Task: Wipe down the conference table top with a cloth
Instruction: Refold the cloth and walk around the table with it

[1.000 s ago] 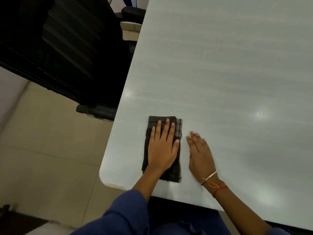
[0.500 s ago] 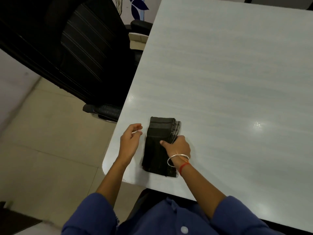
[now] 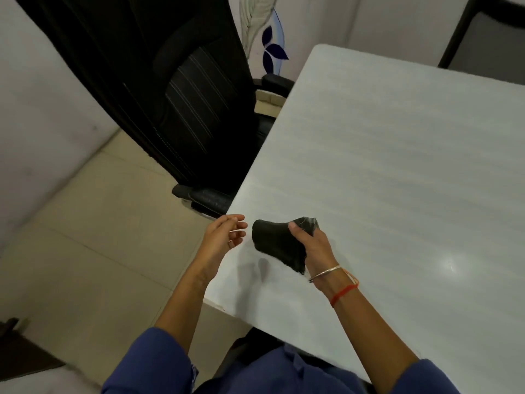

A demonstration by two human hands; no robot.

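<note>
The pale grey conference table [image 3: 397, 166] fills the right of the view, its near left corner just below my hands. My right hand [image 3: 315, 248] grips a dark folded cloth [image 3: 277, 243] and holds it lifted a little above the table near that corner; the cloth's shadow falls on the surface beneath. My left hand [image 3: 224, 237] hovers just left of the cloth at the table's left edge, fingers loosely curled and apart, holding nothing.
A black office chair [image 3: 181, 109] stands against the table's left side, its armrest [image 3: 204, 196] close to my left hand. Another chair back [image 3: 488, 41] shows at the far right. Beige floor tiles [image 3: 99, 251] lie to the left.
My left hand came off the flat cloth and moved left. My right hand took hold of the cloth and lifted it off the table.
</note>
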